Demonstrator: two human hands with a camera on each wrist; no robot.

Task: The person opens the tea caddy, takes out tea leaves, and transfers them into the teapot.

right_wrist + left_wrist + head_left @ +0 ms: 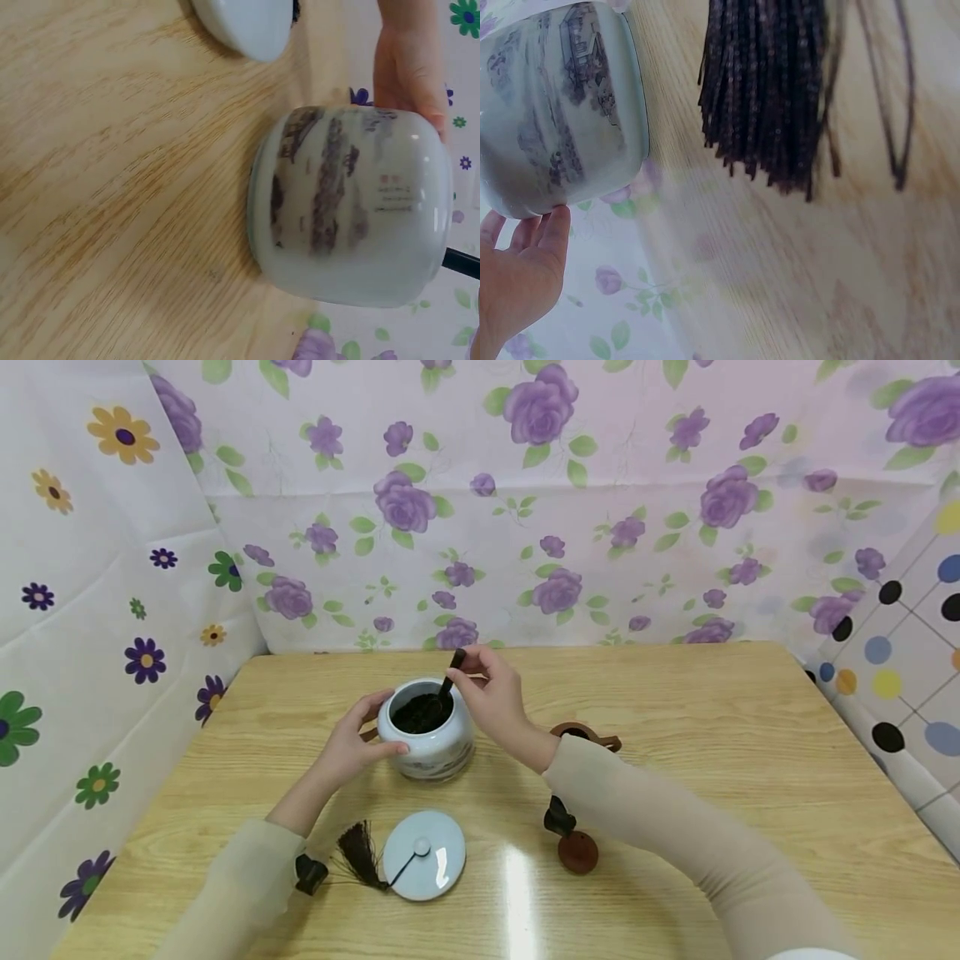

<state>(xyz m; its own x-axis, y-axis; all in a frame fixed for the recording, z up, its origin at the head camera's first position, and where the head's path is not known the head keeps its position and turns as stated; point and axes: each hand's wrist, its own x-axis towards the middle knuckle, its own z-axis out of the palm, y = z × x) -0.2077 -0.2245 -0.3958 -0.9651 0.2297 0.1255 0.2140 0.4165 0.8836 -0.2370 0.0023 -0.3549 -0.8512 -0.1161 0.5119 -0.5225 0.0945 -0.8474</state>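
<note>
A white porcelain jar (431, 756) with a dark landscape print stands on the table, its open mouth showing dark, loose contents like tea leaves. My left hand (352, 739) holds the jar from the left, thumb at the front and fingers round the far side; in the left wrist view, fingertips (557, 217) touch its wall. Between thumb and fingers, my right hand (491, 689) pinches the handle of a slim black spoon (450, 672). The spoon slants down into the jar, its lower end among the dark contents.
The jar's pale lid (438, 856) lies in front, with a dark tassel (360, 853) tied to its knob. A brown clay teapot (609, 742) is partly hidden behind my right sleeve. Nearer lies a small reddish-brown lid (577, 853). Floral cloth (480, 552) hangs behind the table.
</note>
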